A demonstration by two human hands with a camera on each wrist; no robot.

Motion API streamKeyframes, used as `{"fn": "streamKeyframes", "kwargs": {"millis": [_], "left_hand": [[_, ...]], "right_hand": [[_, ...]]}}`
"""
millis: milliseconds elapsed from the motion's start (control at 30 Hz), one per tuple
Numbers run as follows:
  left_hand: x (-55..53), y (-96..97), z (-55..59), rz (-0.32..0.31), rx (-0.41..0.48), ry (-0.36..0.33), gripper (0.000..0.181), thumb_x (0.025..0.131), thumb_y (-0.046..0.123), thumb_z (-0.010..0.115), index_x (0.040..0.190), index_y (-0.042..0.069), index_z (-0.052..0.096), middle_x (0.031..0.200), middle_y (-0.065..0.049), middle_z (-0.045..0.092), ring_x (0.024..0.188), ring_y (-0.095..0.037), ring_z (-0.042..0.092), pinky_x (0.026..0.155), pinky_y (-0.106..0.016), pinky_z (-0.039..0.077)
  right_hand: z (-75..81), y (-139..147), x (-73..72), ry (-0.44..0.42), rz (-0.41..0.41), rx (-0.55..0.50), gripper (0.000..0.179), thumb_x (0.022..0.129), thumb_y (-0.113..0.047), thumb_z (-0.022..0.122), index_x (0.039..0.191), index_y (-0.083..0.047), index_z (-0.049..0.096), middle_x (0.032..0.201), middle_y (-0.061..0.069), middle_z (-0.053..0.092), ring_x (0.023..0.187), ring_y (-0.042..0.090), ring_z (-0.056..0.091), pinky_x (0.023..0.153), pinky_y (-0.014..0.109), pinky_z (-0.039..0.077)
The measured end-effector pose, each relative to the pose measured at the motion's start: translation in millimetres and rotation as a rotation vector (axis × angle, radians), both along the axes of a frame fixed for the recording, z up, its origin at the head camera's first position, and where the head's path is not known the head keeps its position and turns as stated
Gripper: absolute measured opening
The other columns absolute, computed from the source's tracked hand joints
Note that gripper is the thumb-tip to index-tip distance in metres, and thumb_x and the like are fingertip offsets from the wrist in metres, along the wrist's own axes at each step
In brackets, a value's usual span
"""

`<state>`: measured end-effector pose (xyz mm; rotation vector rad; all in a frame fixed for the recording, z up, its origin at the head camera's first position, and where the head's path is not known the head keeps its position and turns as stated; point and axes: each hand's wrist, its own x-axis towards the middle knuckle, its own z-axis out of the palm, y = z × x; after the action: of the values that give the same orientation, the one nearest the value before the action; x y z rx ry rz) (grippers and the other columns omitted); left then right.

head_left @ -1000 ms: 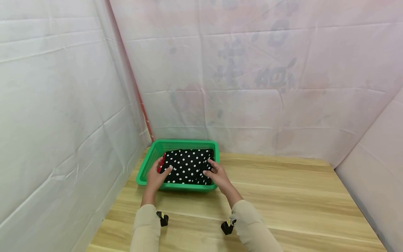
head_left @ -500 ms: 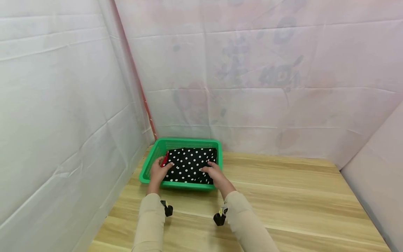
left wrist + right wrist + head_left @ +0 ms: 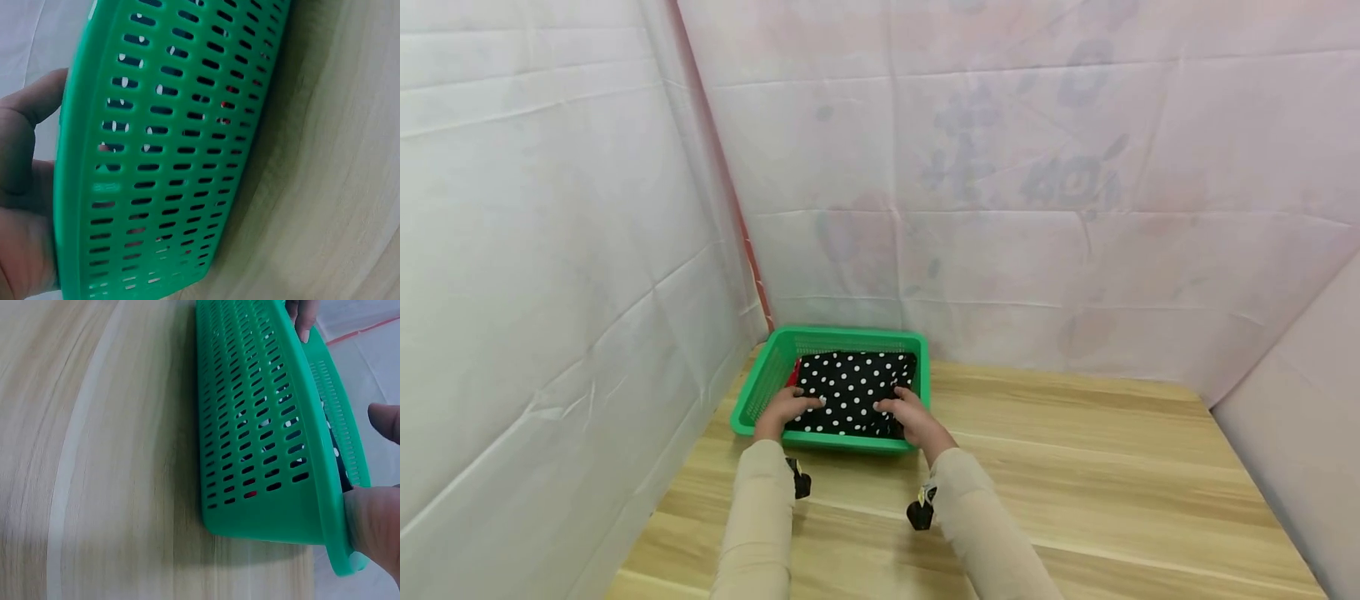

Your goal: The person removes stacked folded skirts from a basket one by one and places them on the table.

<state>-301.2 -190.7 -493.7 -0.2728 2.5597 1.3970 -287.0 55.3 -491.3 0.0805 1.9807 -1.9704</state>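
Observation:
A folded black cloth with white polka dots lies inside a green plastic basket. Something red shows at the cloth's left edge. My left hand reaches over the basket's front left, its thumb over the cloth. At the front right corner is my right hand, thumb and forefinger spread over the cloth's right part. The left wrist view has the left palm behind the basket rim. In the right wrist view the right hand is at the rim, thumb raised.
The basket stands on a wood-grain table, close to the back left corner. White sheets hang behind and on both sides. Each wrist carries a small black device, such as the one at the right sleeve.
My left hand has moved right and nearer the basket's front, its fingers now lower over the cloth. The right hand has shifted inward over the cloth. Basket and cloth look the same.

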Motion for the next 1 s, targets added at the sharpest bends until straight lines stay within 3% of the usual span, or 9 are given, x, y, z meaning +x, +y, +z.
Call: {"fn": "streamKeyframes", "kwargs": {"millis": [100, 300, 433, 533, 600, 733, 833, 900, 1000], "left_hand": [[1.2, 2.2, -1.8, -0.031, -0.014, -0.019, 0.071, 0.084, 0.026, 0.066, 0.136, -0.01, 0.035, 0.134, -0.03, 0.038, 0.114, -0.043, 0.044, 0.093, -0.052, 0.038], [0.8, 1.8, -10.7, 0.006, -0.001, 0.051, 0.053, 0.08, 0.015, 0.071, 0.124, -0.007, 0.05, 0.115, -0.027, 0.052, 0.099, -0.039, 0.054, 0.082, -0.048, 0.045], [1.0, 2.3, -14.1, 0.036, 0.019, 0.102, 0.043, 0.079, 0.007, 0.072, 0.117, -0.003, 0.055, 0.118, -0.027, 0.051, 0.102, -0.04, 0.051, 0.08, -0.048, 0.045], [0.0, 3.5, -16.7, 0.04, 0.038, 0.138, 0.05, 0.077, 0.001, 0.071, 0.123, 0.0, 0.053, 0.127, -0.028, 0.045, 0.112, -0.041, 0.045, 0.085, -0.049, 0.043], [-1.1, 4.2, -17.7, 0.028, 0.054, 0.157, 0.057, 0.076, -0.001, 0.07, 0.13, 0.002, 0.049, 0.131, -0.028, 0.042, 0.118, -0.042, 0.04, 0.089, -0.05, 0.041], [-0.8, 3.8, -17.3, 0.004, 0.088, 0.144, 0.065, 0.078, -0.002, 0.067, 0.138, 0.004, 0.042, 0.138, -0.027, 0.036, 0.125, -0.043, 0.034, 0.091, -0.05, 0.04], [-0.2, 2.6, -15.8, -0.01, 0.129, 0.119, 0.064, 0.08, -0.004, 0.063, 0.14, 0.006, 0.041, 0.143, -0.025, 0.029, 0.126, -0.042, 0.03, 0.086, -0.045, 0.042], [-0.7, 1.4, -15.1, -0.023, 0.168, 0.114, 0.064, 0.081, -0.006, 0.06, 0.141, 0.007, 0.04, 0.145, -0.025, 0.025, 0.128, -0.042, 0.027, 0.082, -0.042, 0.042], [-0.5, -0.4, -14.5, -0.033, 0.233, 0.116, 0.063, 0.083, -0.005, 0.057, 0.142, 0.011, 0.04, 0.149, -0.02, 0.019, 0.131, -0.04, 0.021, 0.083, -0.041, 0.04]], "right_hand": [[-0.7, -1, 0.0, -0.008, -0.005, 0.0, 0.076, 0.085, -0.009, 0.061, 0.144, 0.006, 0.018, 0.147, 0.026, 0.016, 0.132, 0.043, 0.019, 0.104, 0.056, 0.019], [-9.1, -2, 0.1, 0.017, -0.046, 0.001, 0.065, 0.087, -0.007, 0.059, 0.142, 0.006, 0.026, 0.139, 0.028, 0.029, 0.122, 0.041, 0.037, 0.096, 0.054, 0.035], [-13.6, -1, 0.3, 0.033, -0.078, 0.007, 0.06, 0.088, 0.0, 0.056, 0.141, 0.006, 0.028, 0.134, 0.028, 0.035, 0.09, 0.025, 0.055, 0.077, 0.041, 0.046], [-15.2, 0, 0.2, 0.049, -0.094, 0.03, 0.059, 0.086, 0.007, 0.051, 0.14, 0.005, 0.029, 0.133, 0.029, 0.035, 0.064, 0.016, 0.042, 0.062, 0.033, 0.04], [-14.9, 1, 0.4, 0.049, -0.099, 0.045, 0.061, 0.083, 0.011, 0.05, 0.141, 0.004, 0.029, 0.136, 0.029, 0.032, 0.067, 0.019, 0.04, 0.061, 0.033, 0.036], [-14.2, 3, 1.0, 0.049, -0.088, 0.06, 0.064, 0.082, 0.011, 0.051, 0.142, 0.002, 0.029, 0.141, 0.028, 0.025, 0.086, 0.025, 0.045, 0.066, 0.032, 0.038], [-13.8, 5, 1.0, 0.035, -0.078, 0.028, 0.066, 0.082, 0.012, 0.047, 0.144, -0.001, 0.028, 0.141, 0.026, 0.027, 0.068, 0.019, 0.043, 0.058, 0.029, 0.037], [-13.9, 7, 0.6, 0.037, -0.072, 0.007, 0.067, 0.081, 0.014, 0.043, 0.144, -0.002, 0.028, 0.139, 0.025, 0.029, 0.056, 0.016, 0.032, 0.051, 0.028, 0.031], [-14.1, 10, 0.9, 0.05, -0.063, -0.011, 0.068, 0.08, 0.016, 0.039, 0.145, -0.002, 0.027, 0.141, 0.024, 0.026, 0.054, 0.014, 0.029, 0.049, 0.027, 0.026]]}}
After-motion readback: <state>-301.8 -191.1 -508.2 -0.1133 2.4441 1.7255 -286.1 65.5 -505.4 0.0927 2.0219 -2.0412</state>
